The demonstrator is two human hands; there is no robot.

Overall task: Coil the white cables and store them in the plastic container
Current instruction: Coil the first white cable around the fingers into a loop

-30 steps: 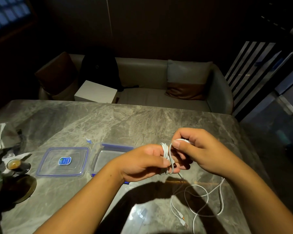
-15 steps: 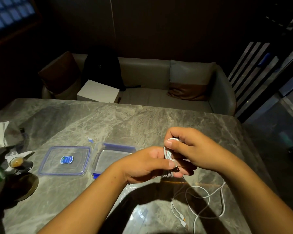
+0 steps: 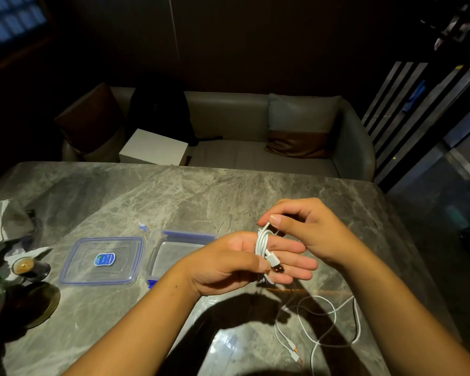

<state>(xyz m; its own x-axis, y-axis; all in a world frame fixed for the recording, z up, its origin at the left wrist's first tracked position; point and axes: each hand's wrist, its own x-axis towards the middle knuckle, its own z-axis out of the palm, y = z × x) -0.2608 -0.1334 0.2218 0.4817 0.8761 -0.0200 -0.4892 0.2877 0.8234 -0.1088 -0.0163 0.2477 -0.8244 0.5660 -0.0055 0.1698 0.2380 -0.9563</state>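
Head view: hands (image 3: 272, 248) grip coiled cable (image 3: 261, 242); container (image 3: 158, 249) apparently behind, lid (image 3: 101, 260) beside.

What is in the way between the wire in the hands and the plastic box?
Nothing visible. The coiled cable sits in the left hand, right beside the open container. Its lid lies off to the side.
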